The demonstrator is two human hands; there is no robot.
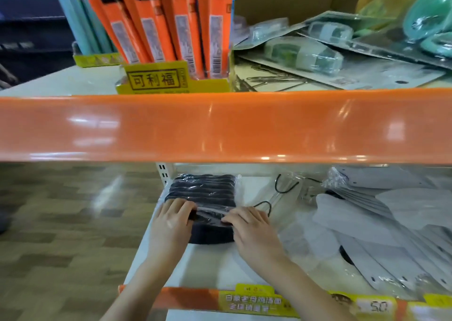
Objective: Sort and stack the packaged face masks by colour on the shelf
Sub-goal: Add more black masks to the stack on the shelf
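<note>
While both hands are on the lower shelf, they meet on one stack of black packaged masks that lies near the shelf's left edge, toward the back; the left hand holds the front left end of the stack with its fingers curled over the clear wrapping, and the right hand pinches the wrapping at the front right end; below the fingers one dark pack sticks out toward the front edge. About seven black packs can be counted as ridges in the stack, but the exact number cannot be told. On the right half of the same shelf lies a loose, fanned pile of white packaged masks; they overlap, so their count is not clear; between the two piles two black ear loops show in clear wrapping. The front edge carries a yellow price label. Above, behind the orange rail, the upper shelf bears one yellow display box with several orange packs standing in it near its left corner, and blister packages lie flat on the right.
</note>
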